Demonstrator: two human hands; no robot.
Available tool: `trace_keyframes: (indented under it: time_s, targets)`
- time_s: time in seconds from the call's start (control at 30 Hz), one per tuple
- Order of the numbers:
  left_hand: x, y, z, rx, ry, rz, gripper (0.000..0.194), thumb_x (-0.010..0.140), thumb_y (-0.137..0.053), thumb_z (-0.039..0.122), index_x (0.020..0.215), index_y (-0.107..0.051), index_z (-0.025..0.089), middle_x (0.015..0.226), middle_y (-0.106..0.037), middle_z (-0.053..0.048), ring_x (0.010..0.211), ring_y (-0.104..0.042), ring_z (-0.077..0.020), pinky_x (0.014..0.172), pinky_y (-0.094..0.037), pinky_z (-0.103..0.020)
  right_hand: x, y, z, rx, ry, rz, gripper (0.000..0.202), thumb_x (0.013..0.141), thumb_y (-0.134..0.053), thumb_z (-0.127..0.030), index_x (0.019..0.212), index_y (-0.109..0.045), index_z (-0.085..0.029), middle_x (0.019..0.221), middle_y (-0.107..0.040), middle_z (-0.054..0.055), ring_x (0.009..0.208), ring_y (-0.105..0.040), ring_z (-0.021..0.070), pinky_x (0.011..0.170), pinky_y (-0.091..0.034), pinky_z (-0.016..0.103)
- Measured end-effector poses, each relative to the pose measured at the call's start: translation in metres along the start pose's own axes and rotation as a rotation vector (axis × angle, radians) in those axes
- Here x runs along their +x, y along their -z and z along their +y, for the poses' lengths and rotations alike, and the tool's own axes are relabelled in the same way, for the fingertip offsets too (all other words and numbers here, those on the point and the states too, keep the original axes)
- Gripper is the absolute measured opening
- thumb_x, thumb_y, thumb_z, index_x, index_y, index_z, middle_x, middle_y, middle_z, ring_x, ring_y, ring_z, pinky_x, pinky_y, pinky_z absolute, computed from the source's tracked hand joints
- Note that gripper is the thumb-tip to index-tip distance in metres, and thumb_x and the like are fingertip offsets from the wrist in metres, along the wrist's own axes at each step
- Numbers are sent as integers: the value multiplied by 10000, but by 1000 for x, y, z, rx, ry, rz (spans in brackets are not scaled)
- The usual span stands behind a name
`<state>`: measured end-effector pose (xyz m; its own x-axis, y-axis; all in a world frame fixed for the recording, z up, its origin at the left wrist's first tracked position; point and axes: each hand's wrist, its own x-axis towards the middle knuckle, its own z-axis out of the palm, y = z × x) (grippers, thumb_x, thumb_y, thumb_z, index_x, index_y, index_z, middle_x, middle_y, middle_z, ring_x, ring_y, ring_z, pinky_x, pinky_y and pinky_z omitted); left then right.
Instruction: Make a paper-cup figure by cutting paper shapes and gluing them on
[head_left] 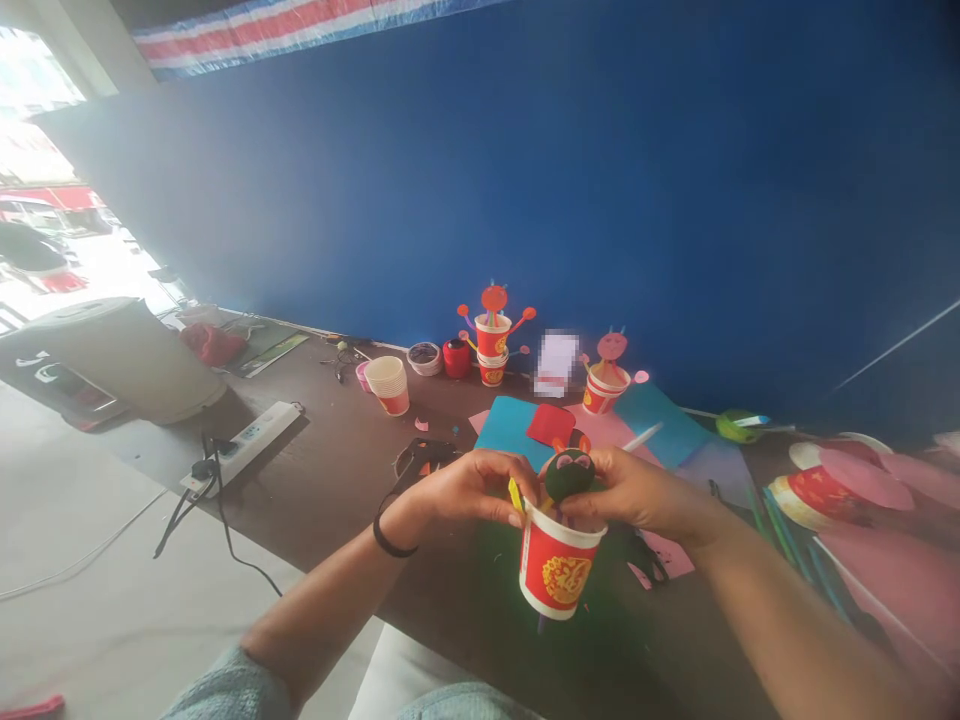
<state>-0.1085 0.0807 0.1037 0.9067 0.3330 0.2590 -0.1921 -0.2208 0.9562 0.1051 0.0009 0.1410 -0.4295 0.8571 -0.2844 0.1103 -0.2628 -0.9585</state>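
Between my two hands, over the table's front edge, is a red and white paper cup (561,565) with a yellow print. My left hand (499,487) pinches the cup's left rim, where a bright yellow strip (515,494) stands up. A dark green head (570,474) with pink eyes and orange ears rises at the cup's back rim. My right hand (611,487) has its fingers closed on the base of this head, just above the cup's opening. A purple stick end (541,624) pokes out below the cup.
Decorated cup figures (493,338) stand at the back, with stacked cups (388,385) to their left. Blue paper (506,425), scissors (649,560) and a black tool (420,462) lie nearby. A power strip (259,440) is left; pink sheets (885,570) are right.
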Motion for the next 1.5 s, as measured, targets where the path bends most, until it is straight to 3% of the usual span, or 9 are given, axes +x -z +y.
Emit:
trace_keyframes:
  time_s: [0.33, 0.63, 0.7, 0.83, 0.9, 0.97, 1.1, 1.3, 1.5]
  targets:
    - [1, 1, -12, -193, 64, 42, 259, 648, -775, 281, 780, -650, 97, 817, -616, -52, 782, -590, -136, 719, -483, -272, 10, 2, 7, 3, -20, -39, 326, 686, -734, -264, 994, -685, -168, 882, -689, 11, 857, -606, 172, 777, -438, 287]
    - [-3, 2, -15, -155, 72, 45, 298, 643, -771, 337, 751, -642, 91, 790, -614, -49, 746, -590, -135, 692, -476, -257, 13, 3, 7, -147, 10, -7, 363, 725, -697, -309, 1068, -662, -194, 1001, -685, 35, 956, -611, 219, 822, -467, 329]
    - [-4, 2, -15, -107, 61, 63, 285, 651, -766, 331, 756, -646, 95, 804, -617, -57, 759, -594, -140, 703, -477, -260, 12, 8, 7, -241, 86, 109, 387, 744, -675, -365, 1096, -642, -209, 1091, -663, 60, 1039, -587, 249, 867, -469, 365]
    - [-13, 1, -14, -7, 57, 152, 253, 653, -771, 275, 801, -654, 107, 837, -616, -62, 769, -595, -142, 709, -482, -257, -1, 13, 16, -402, 286, 567, 460, 755, -646, -467, 1144, -585, -228, 1223, -596, 90, 1161, -519, 283, 962, -425, 429]
    - [-18, -1, -14, 43, 42, 223, 253, 644, -777, 263, 802, -648, 114, 822, -612, -54, 748, -595, -137, 682, -486, -242, -9, 6, 30, -405, 338, 704, 485, 769, -636, -465, 1189, -540, -242, 1265, -560, 94, 1201, -488, 282, 995, -397, 438]
    - [-23, -4, -13, 94, 15, 305, 254, 639, -781, 260, 796, -640, 118, 803, -612, -48, 726, -593, -131, 646, -488, -223, -14, -8, 51, -343, 366, 751, 556, 768, -641, -456, 1252, -465, -247, 1303, -514, 108, 1222, -468, 275, 1015, -380, 440]
    - [-26, -13, -14, 171, -3, 391, 275, 630, -786, 261, 807, -631, 117, 809, -607, -50, 706, -597, -123, 619, -504, -211, -10, -43, 91, -347, 319, 710, 848, 727, -689, -419, 1413, -213, -271, 1312, -491, 108, 1220, -468, 267, 998, -400, 459]
    - [-28, -17, -18, 276, -11, 333, 262, 681, -750, 251, 883, -629, 136, 849, -584, -47, 651, -580, -86, 562, -496, -174, 4, -70, 106, -380, 209, 764, 616, 750, -652, -386, 1293, -414, -218, 1215, -592, 100, 1102, -567, 275, 891, -486, 398]
    - [-42, -13, -20, 359, -98, 396, 237, 699, -732, 242, 895, -638, 148, 888, -550, -64, 701, -572, -103, 568, -524, -191, 10, -82, 109, -376, 220, 802, 639, 721, -678, -392, 1276, -435, -188, 1144, -627, 112, 1022, -606, 281, 820, -516, 380]
